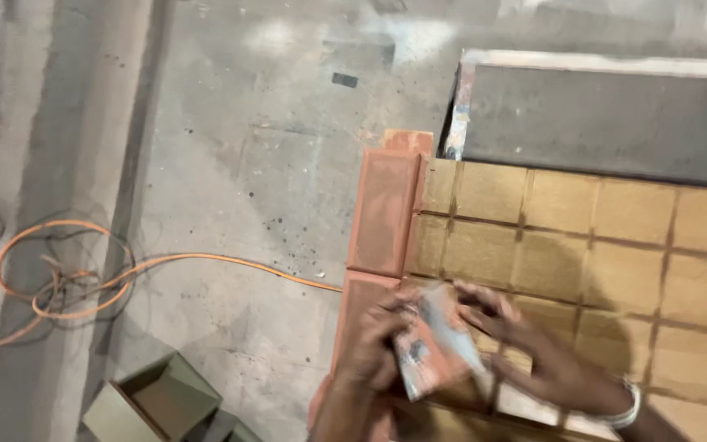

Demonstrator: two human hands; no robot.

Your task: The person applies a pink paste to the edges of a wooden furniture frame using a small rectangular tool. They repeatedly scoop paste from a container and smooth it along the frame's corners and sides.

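Left hand: the left hand (374,348) is wrapped round the near, lower end of a small terracotta tile (438,344), fingers curled onto its face — and it's blurred, so the exact finger placing can't be read.
Right hand: here's the right hand (546,360), a pale bangle (628,403) at the wrist, fingers half spread and touching the tile's far edge; whether it truly grips or only steadies, I cannot tell.
Tile: between both hands, tilted, its face smeared grey and reddish, held just above the work surface.
Beneath the hands: a yellow tiled surface (599,237) with reddish joint lines, running away past the right hand.
Beside the left hand: a strip of red border bricks (384,211) edges that surface, just beyond the fingertips.
Beyond: a grey slab (607,123) lies further out from the right hand.
Far below, off the left hand: concrete floor (231,164), a looped orange cable (67,278) and an open greenish box (157,401).
Risk: the tile sits near the red edge with a long drop beside it; a loose hold on that smeared face could, I'd judge, let it slip over and break on the floor.
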